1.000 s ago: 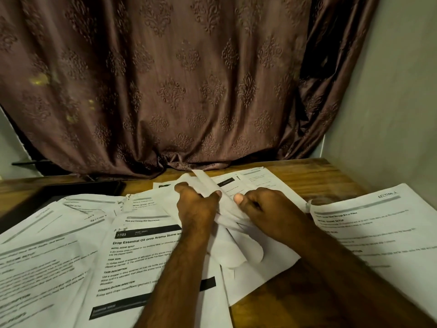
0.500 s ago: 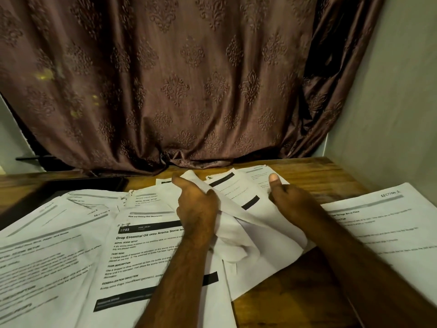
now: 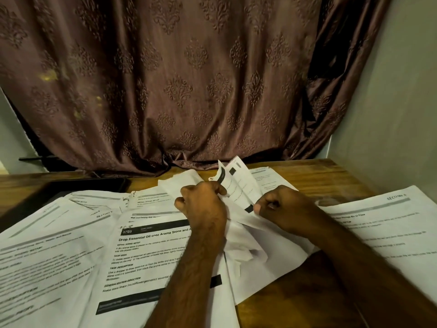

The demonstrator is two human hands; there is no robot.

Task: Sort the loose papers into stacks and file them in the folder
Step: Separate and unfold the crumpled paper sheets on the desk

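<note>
- The left hand (image 3: 203, 204) is curled into a fist, gripping the left side of a crumpled white printed sheet (image 3: 238, 185) at the middle of the brown wooden tabletop (image 3: 307, 275).
- The right hand (image 3: 281, 209) is also curled, its thumb and fingers pinching the right side of that same crumpled sheet.
- The sheet's far edge stands up off the tabletop between the two hands, bent and creased, with black bars of print showing; its near part sags in folds below the hands.
- A flat white page headed "Drop Essential Oil onto Aroma Stone" (image 3: 146, 256) lies under the left forearm, overlapping other loose white printed pages (image 3: 47, 252) spread over the left of the tabletop.
- A large white page marked "SECTION" (image 3: 387, 223) lies to the right, under the right forearm.
- Another white printed page (image 3: 267, 178) lies flat just beyond the crumpled sheet.
- A dark flat rectangular object (image 3: 78, 185) rests at the far left of the tabletop, partly covered by pages; whether it is the folder cannot be told, and nothing shows inside it.
- A brown patterned curtain (image 3: 189, 79) hangs behind the tabletop, its hem touching the far edge.
</note>
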